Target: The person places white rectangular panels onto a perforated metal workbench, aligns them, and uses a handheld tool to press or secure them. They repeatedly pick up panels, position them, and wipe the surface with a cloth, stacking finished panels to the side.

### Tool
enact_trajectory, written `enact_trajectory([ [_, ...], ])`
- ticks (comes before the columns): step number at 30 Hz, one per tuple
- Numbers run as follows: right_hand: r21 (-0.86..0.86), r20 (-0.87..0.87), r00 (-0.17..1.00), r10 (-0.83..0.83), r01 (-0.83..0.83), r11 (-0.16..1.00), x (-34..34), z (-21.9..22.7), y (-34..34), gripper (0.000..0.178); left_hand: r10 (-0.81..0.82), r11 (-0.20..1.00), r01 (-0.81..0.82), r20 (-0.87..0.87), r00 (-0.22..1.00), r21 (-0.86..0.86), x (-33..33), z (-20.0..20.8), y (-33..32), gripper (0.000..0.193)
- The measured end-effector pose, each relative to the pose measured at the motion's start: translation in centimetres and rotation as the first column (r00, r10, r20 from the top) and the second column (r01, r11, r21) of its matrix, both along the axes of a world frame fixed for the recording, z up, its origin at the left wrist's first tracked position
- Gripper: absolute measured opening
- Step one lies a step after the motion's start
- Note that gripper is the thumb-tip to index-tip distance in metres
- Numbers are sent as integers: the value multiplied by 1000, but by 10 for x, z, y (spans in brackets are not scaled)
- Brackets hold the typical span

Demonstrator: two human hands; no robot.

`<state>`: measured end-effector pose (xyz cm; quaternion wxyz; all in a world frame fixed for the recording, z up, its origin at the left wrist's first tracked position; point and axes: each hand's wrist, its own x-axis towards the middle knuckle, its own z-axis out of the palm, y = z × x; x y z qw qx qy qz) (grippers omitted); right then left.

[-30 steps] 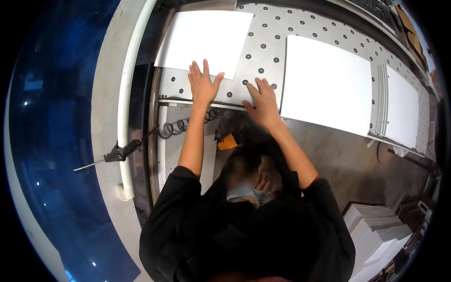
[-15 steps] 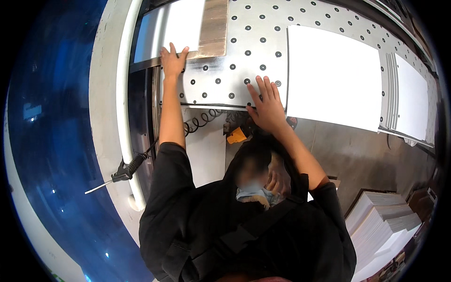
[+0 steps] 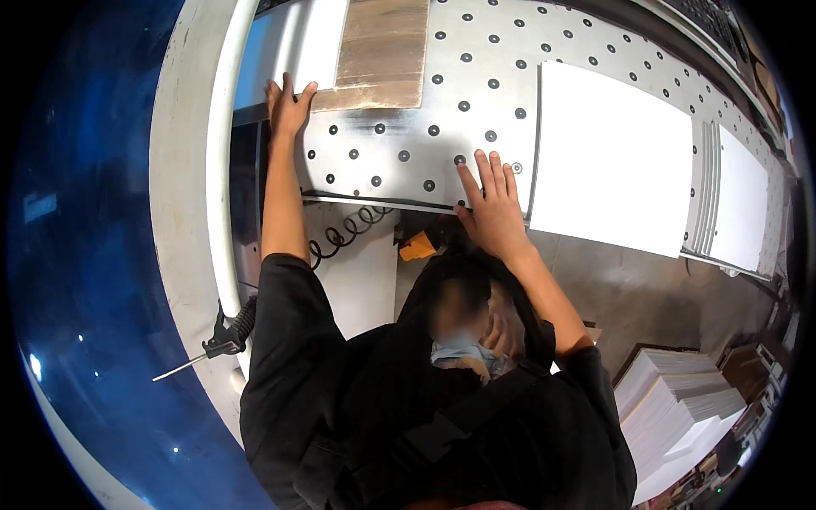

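My left hand [image 3: 291, 109], fingers spread, presses on the near edge of a white panel [image 3: 310, 38]. That panel lies over a worn brown wood-grain board [image 3: 382, 55], which shows along its right side and in a strip at its near edge. The panel's left part reaches under shadow beside a white rail. My right hand [image 3: 495, 212] rests at the near edge of the metal table [image 3: 408, 110], fingers apart and holding nothing. Just right of it lies a large white panel [image 3: 616, 157], its near edge overhanging the table.
Black rollers stud the table. More white panels [image 3: 738, 200] lie overlapped at the far right. A white rail [image 3: 223, 153] and blue machine surface [image 3: 93, 212] border the left; an air blow gun [image 3: 225, 340] hangs there. Stacked white panels [image 3: 676, 408] stand at the lower right.
The panel under my left hand has slid left, baring more of the brown board. My left hand moved left with it. The view has shifted slightly; my right hand stays by the table edge.
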<state>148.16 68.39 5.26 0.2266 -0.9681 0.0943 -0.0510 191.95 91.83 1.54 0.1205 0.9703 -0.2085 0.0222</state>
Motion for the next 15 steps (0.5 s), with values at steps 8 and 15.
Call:
enact_trajectory([
  [8, 85, 114, 992, -50, 41, 996, 96, -1, -23, 80, 535, 803, -571, -216, 817, -169, -35, 2, -27, 142],
  [15, -136, 179, 982, 61, -36, 990, 182, -22, -57, 69, 455, 825, -522, -291, 841, -219, -29, -8, -23, 141],
])
